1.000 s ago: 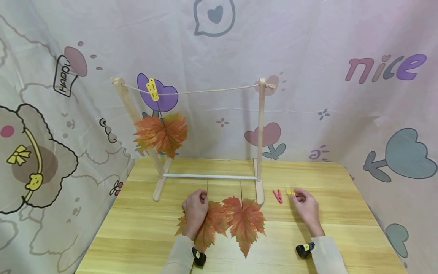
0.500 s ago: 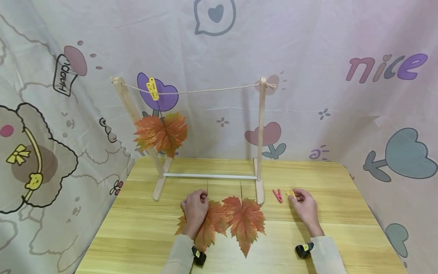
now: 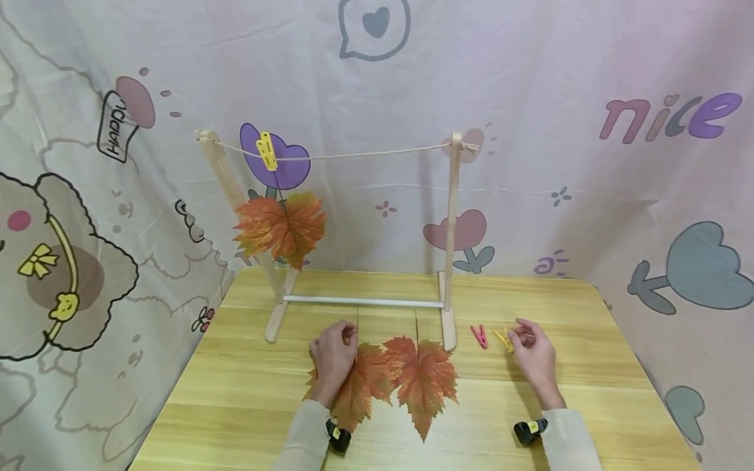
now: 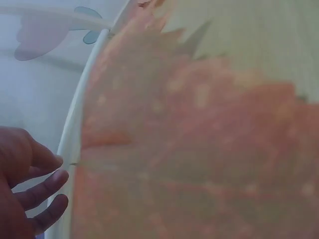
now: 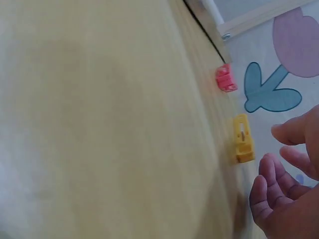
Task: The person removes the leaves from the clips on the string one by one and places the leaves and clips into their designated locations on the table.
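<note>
Pale cloth point(image 3: 365, 91) printed with pastel tulips and the word "nice" backs a yellow wood-grain table point(image 3: 224, 405), where a person works before a light wooden two-post stand point(image 3: 451, 226) strung with a thin beige cord point(image 3: 365, 155). One orange, jagged-edged leaf point(image 3: 281, 226) hangs near the cord's left end, its dark stem caught in a yellow plastic clip point(image 3: 267, 151); that part looks finished. Two leaves appear left over: a reddish-orange leaf point(image 3: 364, 389) lies partly beneath the left hand point(image 3: 333, 358), and a matching red-veined leaf point(image 3: 421, 379) lies beside it on the tabletop, stem toward the stand. Fingers of the left hand are bent near the stem of the leaf beneath; whether they pinch it cannot be told. A second yellow clip point(image 5: 243, 139) lies just beside the right hand point(image 3: 535, 356), whose parted fingers grasp nothing. Nearby lies a pink plastic clip point(image 3: 480, 337). Neither loose clip holds a leaf yet.
</note>
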`<state>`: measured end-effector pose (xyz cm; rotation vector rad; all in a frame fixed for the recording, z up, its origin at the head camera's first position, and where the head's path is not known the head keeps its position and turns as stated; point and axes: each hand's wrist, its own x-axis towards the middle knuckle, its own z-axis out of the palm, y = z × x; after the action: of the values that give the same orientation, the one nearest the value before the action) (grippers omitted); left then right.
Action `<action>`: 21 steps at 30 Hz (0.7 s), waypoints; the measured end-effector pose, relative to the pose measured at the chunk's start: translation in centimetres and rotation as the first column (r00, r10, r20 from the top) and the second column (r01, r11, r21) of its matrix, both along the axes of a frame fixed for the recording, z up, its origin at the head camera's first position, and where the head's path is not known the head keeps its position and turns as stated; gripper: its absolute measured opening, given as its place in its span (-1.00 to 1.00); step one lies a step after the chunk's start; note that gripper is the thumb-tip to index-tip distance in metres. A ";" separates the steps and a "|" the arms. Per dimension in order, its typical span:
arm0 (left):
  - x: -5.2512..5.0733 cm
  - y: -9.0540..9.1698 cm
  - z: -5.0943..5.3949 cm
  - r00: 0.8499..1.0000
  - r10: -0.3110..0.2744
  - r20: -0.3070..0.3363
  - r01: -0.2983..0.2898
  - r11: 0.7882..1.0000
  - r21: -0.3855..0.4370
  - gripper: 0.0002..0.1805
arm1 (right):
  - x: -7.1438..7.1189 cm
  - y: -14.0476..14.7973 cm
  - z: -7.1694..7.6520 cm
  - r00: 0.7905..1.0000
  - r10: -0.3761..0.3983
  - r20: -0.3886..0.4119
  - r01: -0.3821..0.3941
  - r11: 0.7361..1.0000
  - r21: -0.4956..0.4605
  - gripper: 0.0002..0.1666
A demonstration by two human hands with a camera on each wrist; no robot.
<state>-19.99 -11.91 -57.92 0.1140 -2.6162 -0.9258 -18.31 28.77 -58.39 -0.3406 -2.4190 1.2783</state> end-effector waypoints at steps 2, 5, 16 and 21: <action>-0.1 -0.1 0.2 1.000 -0.012 -0.025 0.012 1.000 0.009 -0.87 | 0.1 0.1 0.3 1.000 -0.001 -0.030 0.000 1.000 -0.009 -0.61; -0.2 -0.4 0.7 0.998 -0.042 -0.050 0.044 0.998 0.033 -0.86 | 0.2 0.0 1.0 0.998 0.011 -0.067 -0.013 1.000 -0.028 -0.62; 0.4 -2.8 3.4 0.987 -0.079 -0.140 0.085 0.995 0.043 -0.84 | -0.6 -3.0 4.7 0.973 0.149 -0.174 -0.161 0.985 -0.055 -0.65; 0.2 -2.7 3.9 0.981 -0.103 -0.163 0.114 0.992 0.055 -0.85 | 0.4 -4.2 7.7 0.954 0.163 -0.253 -0.186 0.980 -0.071 -0.65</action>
<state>-19.80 -14.64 -53.99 -0.0847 -2.4653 -1.0122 -17.94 24.59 -50.67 0.0108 -2.2224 1.4205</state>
